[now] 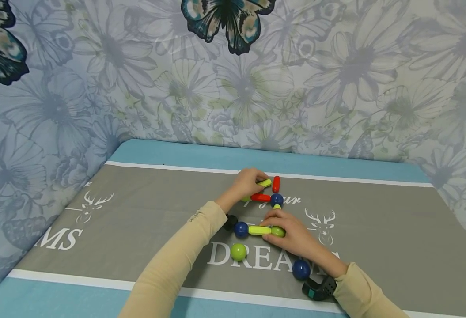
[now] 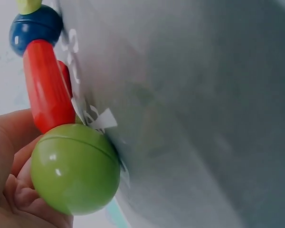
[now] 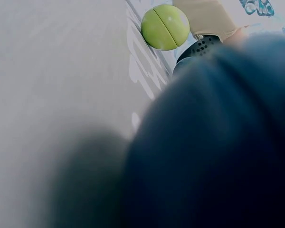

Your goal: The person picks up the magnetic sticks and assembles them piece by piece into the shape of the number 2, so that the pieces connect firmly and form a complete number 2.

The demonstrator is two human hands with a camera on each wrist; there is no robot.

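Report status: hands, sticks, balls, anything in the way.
Left fingers pinching yellow stick. Right fingers on green ball, joined to another yellow stick. Blue ball near right sleeve, possible obstacle.

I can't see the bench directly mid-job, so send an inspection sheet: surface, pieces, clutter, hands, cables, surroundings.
Surface: grey printed mat on blue tabletop.
Job's things: red rod joining far green ball and far blue ball; second red rod beyond; yellow rod between near blue ball and near green ball; loose green ball; spare blue ball.
Clutter: nothing seen.
Left hand: pinches yellow-green rod.
Right hand: holds near green ball.
Cables: nothing seen.
Surroundings: floral backdrop, butterfly decorations; black wrist device beside spare blue ball.
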